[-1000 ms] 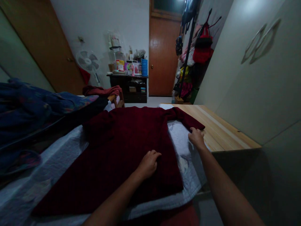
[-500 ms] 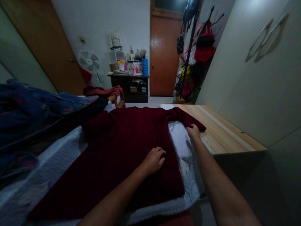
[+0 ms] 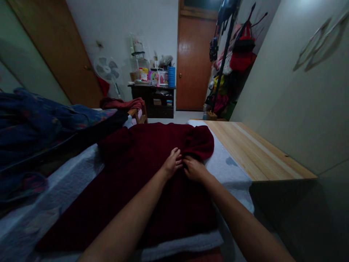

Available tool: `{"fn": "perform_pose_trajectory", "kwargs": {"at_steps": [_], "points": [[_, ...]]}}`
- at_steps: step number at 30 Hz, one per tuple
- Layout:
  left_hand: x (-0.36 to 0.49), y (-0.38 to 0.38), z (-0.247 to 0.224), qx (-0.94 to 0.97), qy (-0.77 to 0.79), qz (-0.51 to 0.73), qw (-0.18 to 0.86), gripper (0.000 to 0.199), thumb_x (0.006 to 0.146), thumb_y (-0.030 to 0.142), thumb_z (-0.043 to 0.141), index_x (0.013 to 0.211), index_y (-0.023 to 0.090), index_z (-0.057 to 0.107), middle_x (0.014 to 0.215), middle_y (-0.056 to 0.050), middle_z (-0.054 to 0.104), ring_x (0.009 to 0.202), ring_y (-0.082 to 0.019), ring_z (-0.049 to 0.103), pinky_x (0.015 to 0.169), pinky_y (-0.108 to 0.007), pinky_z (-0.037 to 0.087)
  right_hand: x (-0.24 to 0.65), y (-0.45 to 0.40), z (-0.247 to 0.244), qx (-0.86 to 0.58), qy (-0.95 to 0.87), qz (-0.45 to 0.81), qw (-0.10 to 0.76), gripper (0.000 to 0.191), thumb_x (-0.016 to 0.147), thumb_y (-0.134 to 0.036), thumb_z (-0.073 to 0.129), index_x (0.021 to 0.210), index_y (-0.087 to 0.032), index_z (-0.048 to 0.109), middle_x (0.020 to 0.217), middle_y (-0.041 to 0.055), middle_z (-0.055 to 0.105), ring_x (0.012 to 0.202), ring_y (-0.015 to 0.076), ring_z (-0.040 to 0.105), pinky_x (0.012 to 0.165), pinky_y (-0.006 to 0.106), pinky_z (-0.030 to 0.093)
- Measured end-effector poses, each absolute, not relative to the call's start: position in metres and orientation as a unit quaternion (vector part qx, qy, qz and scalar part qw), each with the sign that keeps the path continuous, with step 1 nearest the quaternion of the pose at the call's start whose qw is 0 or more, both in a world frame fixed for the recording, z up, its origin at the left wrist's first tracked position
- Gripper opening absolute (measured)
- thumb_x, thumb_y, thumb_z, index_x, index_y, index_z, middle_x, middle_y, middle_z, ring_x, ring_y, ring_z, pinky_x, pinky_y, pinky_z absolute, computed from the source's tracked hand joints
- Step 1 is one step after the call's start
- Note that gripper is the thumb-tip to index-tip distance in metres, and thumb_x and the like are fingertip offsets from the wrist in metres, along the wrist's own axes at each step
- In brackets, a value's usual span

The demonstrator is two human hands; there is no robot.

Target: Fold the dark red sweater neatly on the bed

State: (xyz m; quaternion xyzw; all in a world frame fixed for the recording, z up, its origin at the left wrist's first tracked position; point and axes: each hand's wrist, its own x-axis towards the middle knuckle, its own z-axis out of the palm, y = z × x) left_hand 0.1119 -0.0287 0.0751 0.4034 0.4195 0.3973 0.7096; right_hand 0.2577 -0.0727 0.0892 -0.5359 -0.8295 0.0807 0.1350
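A dark red short-sleeved shirt (image 3: 152, 174) lies spread over a pale cloth. Its right-hand sleeve (image 3: 200, 142) is folded inward over the body. My right hand (image 3: 194, 168) pinches the edge of that sleeve, its fingertips partly hidden against the fabric. Just to its left, my left hand (image 3: 173, 163) rests on the shirt with its fingers stretched out. The other sleeve (image 3: 114, 143) extends towards the left.
The pale cloth (image 3: 231, 171) reaches onto a wooden board (image 3: 245, 145) at the right, beside a light cabinet (image 3: 297, 98). Blue patterned clothing (image 3: 49, 116) is heaped at the left. Farther back are a fan (image 3: 107, 69), a dark shelf unit (image 3: 137, 95) and a door (image 3: 192, 62).
My right hand has brought the sleeve from the right inward across the shirt, uncovering more pale cloth. My left hand has slid forward along the shirt and now lies beside it.
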Motion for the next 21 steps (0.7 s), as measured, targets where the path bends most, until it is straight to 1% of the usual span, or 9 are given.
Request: {"fn": "perform_pose_trajectory", "kwargs": {"at_steps": [2, 4, 6, 8, 10, 13, 17, 19, 21], "points": [[0.112, -0.024, 0.078, 0.436, 0.414, 0.361, 0.713, 0.053, 0.084, 0.054, 0.053, 0.132, 0.034, 0.042, 0.124, -0.008, 0.055, 0.089, -0.016, 0.06, 0.074, -0.028, 0.049, 0.255, -0.081, 0.082, -0.534, -0.833, 0.093, 0.11, 0.042, 0.084, -0.023, 0.049, 0.125, -0.017, 0.055, 0.134, 0.0116, 0.053, 0.119, 0.0239, 0.053, 0.101, 0.035, 0.042], [0.116, -0.022, 0.08, 0.499, 0.424, 0.316, 0.687, 0.045, 0.081, 0.048, 0.06, 0.121, 0.028, 0.053, 0.114, -0.006, 0.06, 0.085, -0.015, 0.059, 0.07, -0.027, 0.048, 0.256, -0.087, 0.079, -0.535, -0.832, 0.116, 0.089, 0.05, 0.082, -0.025, 0.052, 0.131, -0.016, 0.051, 0.137, 0.0137, 0.051, 0.121, 0.0269, 0.052, 0.101, 0.038, 0.042], [0.125, -0.021, 0.08, 0.548, 0.448, 0.3, 0.64, 0.042, 0.075, 0.037, 0.068, 0.113, 0.022, 0.058, 0.107, -0.007, 0.062, 0.082, -0.015, 0.059, 0.069, -0.026, 0.048, 0.258, -0.094, 0.079, -0.523, -0.837, 0.143, 0.074, 0.058, 0.08, -0.026, 0.056, 0.135, -0.013, 0.047, 0.139, 0.0158, 0.049, 0.125, 0.0279, 0.049, 0.104, 0.039, 0.04], [0.135, -0.019, 0.078, 0.567, 0.467, 0.315, 0.601, 0.05, 0.067, 0.023, 0.074, 0.114, 0.018, 0.058, 0.107, -0.008, 0.062, 0.084, -0.015, 0.058, 0.071, -0.025, 0.048, 0.262, -0.102, 0.083, -0.498, -0.85, 0.156, 0.071, 0.058, 0.079, -0.025, 0.058, 0.135, -0.012, 0.048, 0.139, 0.0159, 0.049, 0.128, 0.0271, 0.046, 0.108, 0.038, 0.035], [0.144, -0.016, 0.074, 0.567, 0.477, 0.337, 0.581, 0.062, 0.06, 0.013, 0.077, 0.117, 0.017, 0.056, 0.109, -0.008, 0.062, 0.087, -0.016, 0.058, 0.074, -0.024, 0.047, 0.265, -0.112, 0.086, -0.487, -0.856, 0.157, 0.075, 0.049, 0.08, -0.022, 0.056, 0.128, -0.013, 0.055, 0.135, 0.0142, 0.053, 0.126, 0.0257, 0.046, 0.109, 0.038, 0.034], [0.151, -0.013, 0.069, 0.568, 0.483, 0.359, 0.562, 0.071, 0.054, 0.002, 0.075, 0.121, 0.016, 0.055, 0.102, -0.006, 0.064, 0.084, -0.016, 0.058, 0.074, -0.025, 0.047, 0.272, -0.127, 0.089, -0.505, -0.843, 0.155, 0.099, 0.037, 0.083, -0.017, 0.05, 0.118, -0.015, 0.062, 0.127, 0.0113, 0.059, 0.121, 0.0222, 0.05, 0.106, 0.035, 0.036], [0.152, -0.014, 0.069, 0.565, 0.465, 0.387, 0.561, 0.063, 0.056, -0.001, 0.068, 0.116, 0.016, 0.059, 0.089, -0.002, 0.065, 0.071, -0.013, 0.057, 0.066, -0.023, 0.046, 0.277, -0.143, 0.087, -0.564, -0.804, 0.125, 0.139, 0.034, 0.085, -0.012, 0.044, 0.114, -0.015, 0.062, 0.118, 0.0104, 0.062, 0.112, 0.0194, 0.055, 0.1, 0.031, 0.04], [0.151, -0.014, 0.075, 0.559, 0.447, 0.406, 0.568, 0.057, 0.059, -0.001, 0.064, 0.112, 0.017, 0.06, 0.087, -0.001, 0.064, 0.067, -0.011, 0.056, 0.063, -0.022, 0.045, 0.275, -0.151, 0.086, -0.598, -0.784, 0.099, 0.134, 0.034, 0.085, -0.013, 0.046, 0.116, -0.014, 0.061, 0.119, 0.0119, 0.061, 0.112, 0.0211, 0.054, 0.1, 0.032, 0.04], [0.149, -0.013, 0.084, 0.545, 0.423, 0.429, 0.583, 0.053, 0.061, 0.0, 0.061, 0.111, 0.019, 0.061, 0.084, 0.0, 0.064, 0.065, -0.01, 0.056, 0.06, -0.02, 0.044, 0.271, -0.159, 0.085, -0.619, -0.773, 0.079, 0.111, 0.037, 0.085, -0.021, 0.053, 0.12, -0.013, 0.06, 0.128, 0.0153, 0.056, 0.121, 0.0265, 0.049, 0.104, 0.037, 0.036]]}}
